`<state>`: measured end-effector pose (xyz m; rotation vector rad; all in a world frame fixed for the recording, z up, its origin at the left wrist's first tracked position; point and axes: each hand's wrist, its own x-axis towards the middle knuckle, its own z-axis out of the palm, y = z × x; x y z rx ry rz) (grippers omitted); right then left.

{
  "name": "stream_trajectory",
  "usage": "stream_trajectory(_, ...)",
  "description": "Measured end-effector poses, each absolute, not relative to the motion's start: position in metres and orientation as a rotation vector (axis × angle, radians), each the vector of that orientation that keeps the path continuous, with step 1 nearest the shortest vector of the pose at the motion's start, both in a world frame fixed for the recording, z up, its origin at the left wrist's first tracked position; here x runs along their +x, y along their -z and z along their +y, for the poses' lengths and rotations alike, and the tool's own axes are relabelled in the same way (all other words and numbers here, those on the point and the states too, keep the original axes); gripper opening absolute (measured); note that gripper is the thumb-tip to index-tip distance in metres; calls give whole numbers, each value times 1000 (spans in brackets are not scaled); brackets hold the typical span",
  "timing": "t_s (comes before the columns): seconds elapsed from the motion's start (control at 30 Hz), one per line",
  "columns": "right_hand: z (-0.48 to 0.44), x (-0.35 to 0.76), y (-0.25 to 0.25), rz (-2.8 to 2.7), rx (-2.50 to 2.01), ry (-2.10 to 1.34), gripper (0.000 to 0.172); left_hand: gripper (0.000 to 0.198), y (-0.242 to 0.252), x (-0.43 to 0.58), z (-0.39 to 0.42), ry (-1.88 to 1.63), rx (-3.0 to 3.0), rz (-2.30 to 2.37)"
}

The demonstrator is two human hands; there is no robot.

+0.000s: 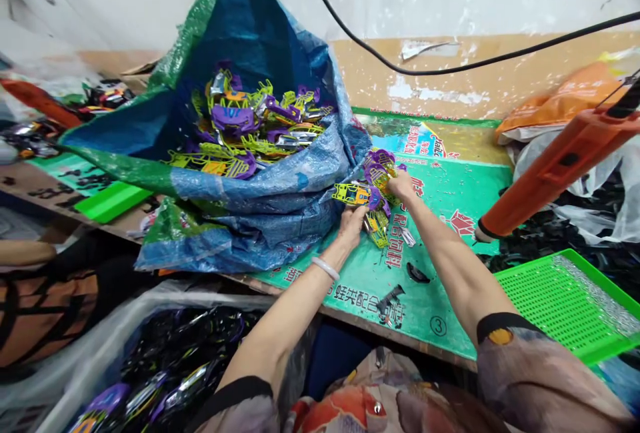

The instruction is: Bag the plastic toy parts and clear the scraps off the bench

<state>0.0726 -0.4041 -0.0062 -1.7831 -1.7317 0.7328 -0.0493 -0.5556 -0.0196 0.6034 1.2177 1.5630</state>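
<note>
A big blue and green woven sack lies open on the table, full of yellow, purple and silver plastic toy parts. A small pile of the same parts sits on the green mat just right of the sack's mouth. My left hand, with a white bangle on the wrist, closes on a yellow and purple part at the pile's near edge. On the pile's right side, my right hand grips some of the parts with curled fingers.
An orange power tool hangs at the right on a black cable. A green perforated tray sits at the near right, black parts behind it. A clear bag of parts stands below the table edge. A green plastic piece lies at the left.
</note>
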Motion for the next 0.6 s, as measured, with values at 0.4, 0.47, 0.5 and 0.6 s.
stream_trajectory(0.4,-420,88,11,-1545,-1835,-718,34,28,-2,-47,-585,-1562,497,1142)
stream_trajectory(0.47,-423,103,5,-1602,-1848,-644,34,25,-5,-50,-603,-1548,483,1114)
stream_trajectory(0.5,-424,111,1,-1648,-1846,-598,33,23,-5,-51,-611,-1541,475,1109)
stream_trajectory(0.6,-425,131,-14,-1806,-1790,-522,26,23,-4,-56,-628,-1540,432,1119)
